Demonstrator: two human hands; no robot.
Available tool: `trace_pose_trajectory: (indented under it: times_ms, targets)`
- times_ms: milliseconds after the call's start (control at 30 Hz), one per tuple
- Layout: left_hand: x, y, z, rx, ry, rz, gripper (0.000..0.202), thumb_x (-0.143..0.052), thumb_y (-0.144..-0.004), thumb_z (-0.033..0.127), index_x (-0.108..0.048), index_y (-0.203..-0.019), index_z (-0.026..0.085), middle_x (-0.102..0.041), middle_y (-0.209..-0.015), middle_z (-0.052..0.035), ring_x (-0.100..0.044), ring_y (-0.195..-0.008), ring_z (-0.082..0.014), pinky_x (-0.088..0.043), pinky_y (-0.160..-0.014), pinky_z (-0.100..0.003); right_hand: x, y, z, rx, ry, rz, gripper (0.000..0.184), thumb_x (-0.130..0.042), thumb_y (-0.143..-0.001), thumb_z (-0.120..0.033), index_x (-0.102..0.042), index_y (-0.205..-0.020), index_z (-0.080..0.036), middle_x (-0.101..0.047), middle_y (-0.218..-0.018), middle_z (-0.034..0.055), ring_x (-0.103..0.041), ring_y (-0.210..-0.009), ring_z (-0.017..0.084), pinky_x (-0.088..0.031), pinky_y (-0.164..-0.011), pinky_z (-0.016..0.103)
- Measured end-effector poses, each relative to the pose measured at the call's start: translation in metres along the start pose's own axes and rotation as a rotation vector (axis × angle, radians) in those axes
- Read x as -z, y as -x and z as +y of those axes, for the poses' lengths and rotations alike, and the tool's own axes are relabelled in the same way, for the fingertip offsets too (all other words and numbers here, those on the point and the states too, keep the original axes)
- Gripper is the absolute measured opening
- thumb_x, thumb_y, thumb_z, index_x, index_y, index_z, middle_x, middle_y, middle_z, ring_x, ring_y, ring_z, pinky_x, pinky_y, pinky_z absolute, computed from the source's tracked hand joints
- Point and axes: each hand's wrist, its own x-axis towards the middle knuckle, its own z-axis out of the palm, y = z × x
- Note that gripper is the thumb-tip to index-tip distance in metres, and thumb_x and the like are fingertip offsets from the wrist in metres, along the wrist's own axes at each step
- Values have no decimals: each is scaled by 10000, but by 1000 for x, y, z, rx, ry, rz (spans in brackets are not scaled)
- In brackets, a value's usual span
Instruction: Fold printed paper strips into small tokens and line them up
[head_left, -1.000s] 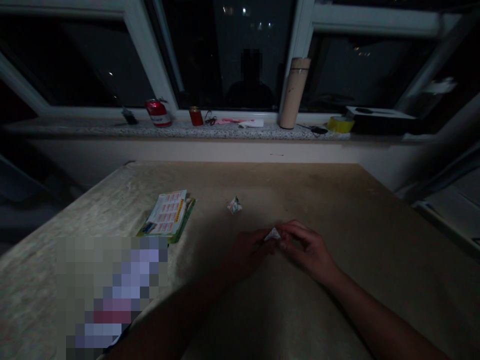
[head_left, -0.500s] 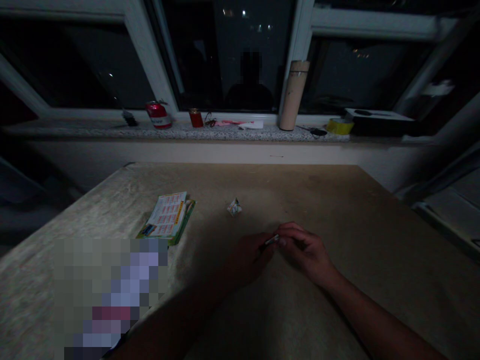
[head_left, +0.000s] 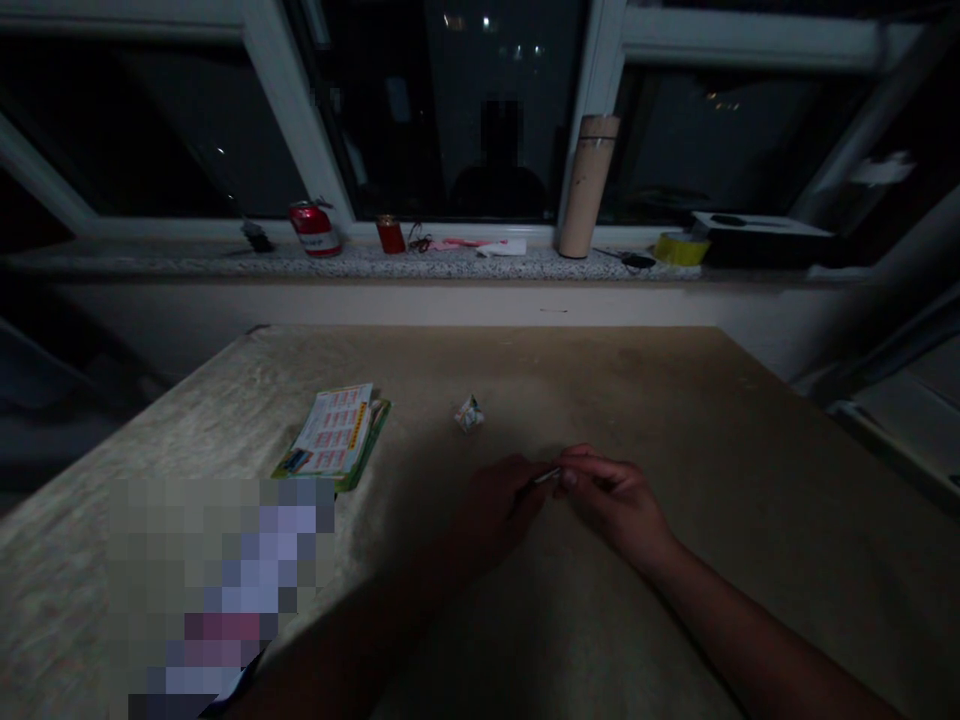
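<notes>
Over the middle of the table, my two hands meet at a small, thin, pale folded piece [head_left: 547,476] that looks like paper. My left hand [head_left: 499,505], in deep shadow, is closed around its left end. With thumb and fingertips, my right hand [head_left: 619,500] pinches the right end. Most of the piece is hidden by my fingers. Beyond my left hand, a small folded paper shape [head_left: 469,414] with a printed pattern lies on the table. Farther left is a short stack of printed calendar cards [head_left: 334,430].
The table [head_left: 645,370] reaches to a wall below a stone windowsill [head_left: 450,262]. Along the sill stand a red can [head_left: 315,230], a small red jar [head_left: 391,235], a tall tan cylinder [head_left: 589,190], a yellow tape roll [head_left: 680,248] and a dark box [head_left: 761,243]. A blurred patch covers the table's lower left.
My right fingers have shifted slightly on the pale piece, with thumb and forefinger now closer together. The piece appears thinner and flatter. The paper shape and cards have stayed put.
</notes>
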Motion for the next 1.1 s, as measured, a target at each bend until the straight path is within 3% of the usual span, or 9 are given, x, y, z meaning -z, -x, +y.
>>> trace_pose_trajectory:
  times_ms: [100, 367, 567, 767, 900, 1100]
  targets:
    - [2, -1, 1, 3, -7, -15, 276, -469, -1002, 322, -695, -1105, 200, -702, -932, -48, -654, -848, -175, -479, -786, -280, 1, 0, 5, -23, -68, -6, 164, -750, -850, -371, -812, -939, -249, -698, -856, 44, -652, -772, 162, -528, -712, 287]
    - [-1, 0, 4, 50, -40, -27, 328, -418, -1014, 341, -689, -940, 171, -670, -794, -34, -607, -712, -149, -442, -701, -251, 2, 0, 14, -122, -154, -16, 167, -768, -837, -371, -795, -888, -215, -721, -840, 33, -666, -779, 147, -520, -743, 261]
    - [8, -5, 6, 185, 133, -132, 383, -451, -978, 405, -664, -782, 154, -618, -648, 0, -562, -602, -123, -381, -582, -225, 6, 2, 5, -99, 85, -47, 314, -676, -891, -474, -704, -840, -165, -667, -730, 23, -586, -673, 128, -449, -635, 244]
    - [5, -4, -1, 370, 441, -281, 418, -539, -900, 517, -661, -766, 140, -596, -575, 12, -516, -494, -101, -348, -480, -199, 8, 4, 0, -70, 274, -197, 459, -504, -977, -530, -551, -696, -169, -489, -606, -30, -418, -547, 91, -319, -513, 224]
    - [1, -4, -6, 404, 574, -264, 504, -549, -877, 608, -665, -783, 127, -587, -557, 8, -473, -437, -81, -333, -438, -189, 6, 7, -1, -88, 204, -149, 447, -493, -983, -536, -565, -736, -171, -501, -591, -32, -397, -514, 86, -295, -482, 219]
    - [3, -2, -2, 381, 605, -191, 522, -510, -902, 615, -668, -805, 127, -561, -525, 19, -430, -412, -72, -308, -409, -181, 4, 7, 2, -116, 25, -134, 449, -537, -948, -574, -542, -730, -182, -517, -570, -28, -501, -546, 110, -388, -537, 233]
